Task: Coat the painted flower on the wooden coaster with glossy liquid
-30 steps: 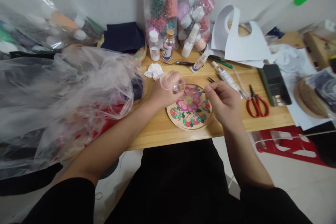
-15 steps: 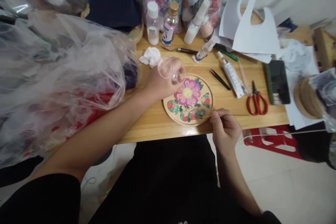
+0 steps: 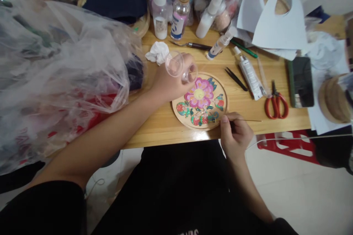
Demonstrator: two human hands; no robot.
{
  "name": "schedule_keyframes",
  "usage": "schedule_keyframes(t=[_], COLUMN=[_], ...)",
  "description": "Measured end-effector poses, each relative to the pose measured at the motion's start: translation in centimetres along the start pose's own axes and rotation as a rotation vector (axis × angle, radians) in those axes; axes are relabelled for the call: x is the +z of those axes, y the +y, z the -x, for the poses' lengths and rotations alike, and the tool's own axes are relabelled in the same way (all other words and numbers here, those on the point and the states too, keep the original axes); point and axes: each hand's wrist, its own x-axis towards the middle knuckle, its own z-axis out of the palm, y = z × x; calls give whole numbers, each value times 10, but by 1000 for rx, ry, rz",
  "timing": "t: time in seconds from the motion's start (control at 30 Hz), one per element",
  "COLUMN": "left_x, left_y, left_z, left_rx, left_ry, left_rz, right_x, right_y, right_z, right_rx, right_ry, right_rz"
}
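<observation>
My left hand [image 3: 172, 82] is closed on a small clear plastic cup [image 3: 174, 64], and a second clear round rim [image 3: 190, 73] shows by its fingers; whether this is another cup I cannot tell. It hovers at the upper left edge of a round wooden plaque [image 3: 179, 120] bearing a raised, painted pink flower [image 3: 198, 93] with red and green shapes beneath. Between thumb and fingers my right hand [image 3: 235, 132] pinches a thin metal rod [image 3: 250, 120]. The rod's left end lies over the plaque's lower right, near a blue-green curl.
Behind the plaque are crumpled tissue [image 3: 157, 52], several bottles [image 3: 179, 18] and a dark-handled tool [image 3: 198, 46]. To the right lie tweezers [image 3: 235, 79], a white tube [image 3: 250, 77], red-handled pliers [image 3: 276, 104] and a phone [image 3: 302, 82]. Plastic bags [image 3: 68, 62] crowd the left.
The view has shifted slightly, so the table's things sit differently in the picture. The rod in my right hand has moved a little left over the plaque. My left hand keeps its grip.
</observation>
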Motion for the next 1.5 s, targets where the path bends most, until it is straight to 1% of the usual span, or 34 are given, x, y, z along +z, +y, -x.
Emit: schedule_keyframes(t=[0.2,0.4,0.67,1.0,1.17,1.23,1.3,1.37,1.43,1.5], left_x=[0,0,0,1,-1,-2,-2,-2,-3,-4], left_y=[0,0,0,0,2,2,2,1,1,1], left_z=[0,0,0,1,0,0,0,1,2,2], left_rx=[8,15,-20,-9,-29,-14,4,24,40,62], left_ry=[15,14,3,8,-22,-16,-3,7,-1,-6], left_rz=[-12,-13,10,-11,5,4,10,14,23,31], right_x=[1,1,2,2,-1,-2,-2,1,6,13], right_y=[1,2,2,0,0,-2,-7,-16,-27,-38], right_z=[1,0,1,1,1,-4,-15,-31,-49,-66], right_rx=[-47,-55,-73,-14,65,87,53,-24,-113,-215], right_ry=[-9,-8,-5,-2,53,99,140,156,141,86], right_rz=[-8,-13,-7,19,-117,-172,-176,-137,-76,18])
